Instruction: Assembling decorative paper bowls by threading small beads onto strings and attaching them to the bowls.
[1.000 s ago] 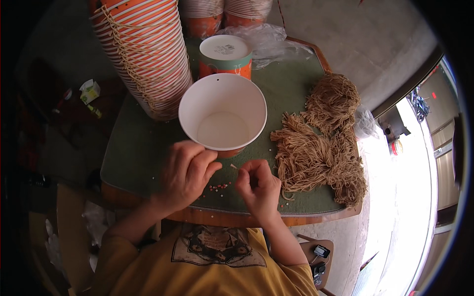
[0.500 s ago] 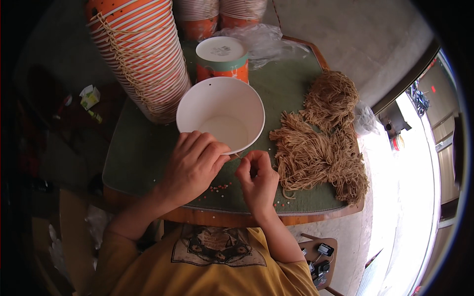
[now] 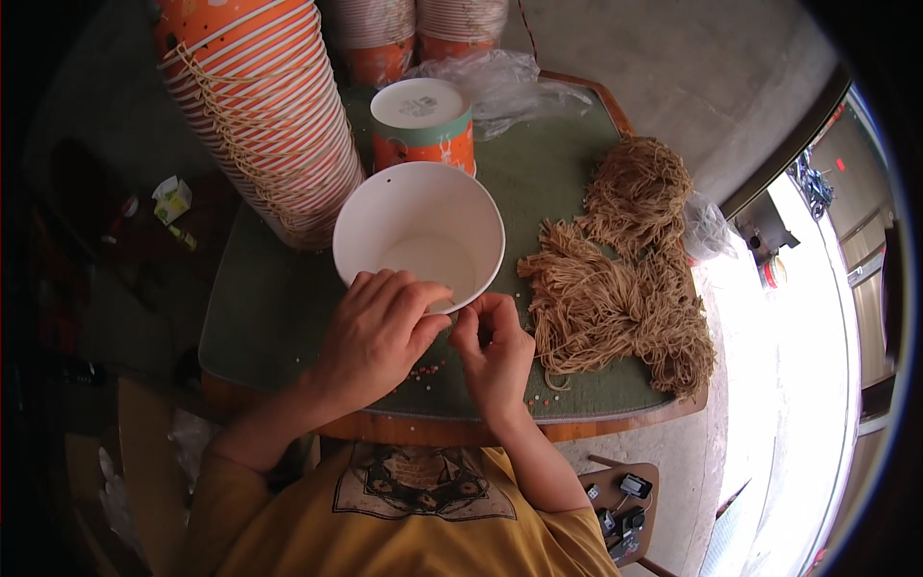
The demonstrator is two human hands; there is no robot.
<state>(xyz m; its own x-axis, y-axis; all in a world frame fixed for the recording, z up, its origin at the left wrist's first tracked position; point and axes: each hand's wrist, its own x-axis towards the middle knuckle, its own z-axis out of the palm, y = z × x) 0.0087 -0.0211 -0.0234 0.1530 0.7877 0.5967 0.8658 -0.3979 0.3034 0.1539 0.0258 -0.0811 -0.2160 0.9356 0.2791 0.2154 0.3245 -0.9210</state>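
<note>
A white-lined paper bucket (image 3: 413, 207) stands tilted with its mouth toward me, a small dark hole near its far rim. My left hand (image 3: 380, 317) is closed on its near rim, fingertips inside and thumb outside. Just right of that thumb, my right hand (image 3: 495, 351) pinches a thin tan cord against the outside of the rim. Most of this cord is hidden by my fingers. Right of my right hand lies a heap of tan cords (image 3: 615, 298). Small orange and white dots (image 3: 423, 373) are scattered on the green tabletop (image 3: 260, 308) below the bucket.
A tall stack of orange-and-white buckets with tan cords (image 3: 264, 125) leans at the left. Behind my bucket, an upside-down orange bucket (image 3: 423, 125) stands near clear plastic film (image 3: 500, 87). More stacked buckets (image 3: 461, 29) are farther back. A stool with small devices (image 3: 625, 510) is at lower right.
The bucket has shifted slightly down and left in view. My right hand has come closer to the rim and my left thumb, so less of the cord shows between them.
</note>
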